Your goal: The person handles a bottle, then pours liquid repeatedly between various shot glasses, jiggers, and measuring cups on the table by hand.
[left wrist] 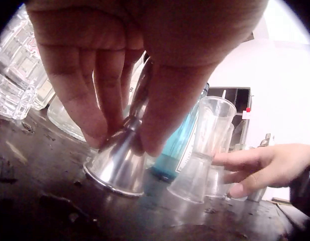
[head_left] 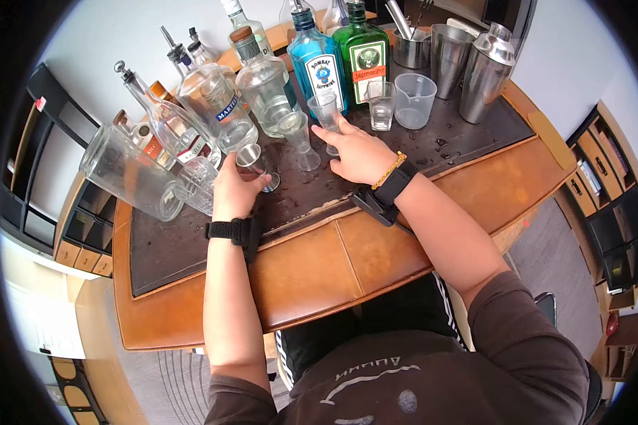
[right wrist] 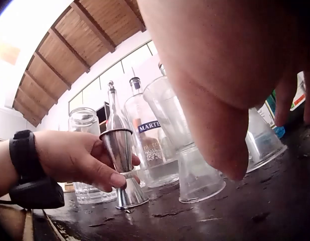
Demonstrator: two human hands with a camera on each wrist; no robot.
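Observation:
My left hand [head_left: 235, 188] pinches a double-ended metal jigger [right wrist: 119, 150] at its waist, thumb on one side and fingers on the other. The jigger stands upright on the dark table mat. Just right of it stands a clear plastic jigger [head_left: 303, 145], untouched. My right hand [head_left: 361, 156] is at a second clear plastic jigger [head_left: 323, 106] behind that one, with index and middle fingers stretched out and spread about its waist. Its thumb points down near the base [right wrist: 265, 143], and the hand hides part of this jigger in the right wrist view.
Liquor bottles line the back, including a blue one [head_left: 319, 67] and a green one [head_left: 361, 53]. A shot glass [head_left: 381, 106], plastic cup [head_left: 415, 103] and metal shaker [head_left: 485, 78] stand to the right. A large glass jar [head_left: 131, 173] and cut-glass vessel [head_left: 197, 185] sit left.

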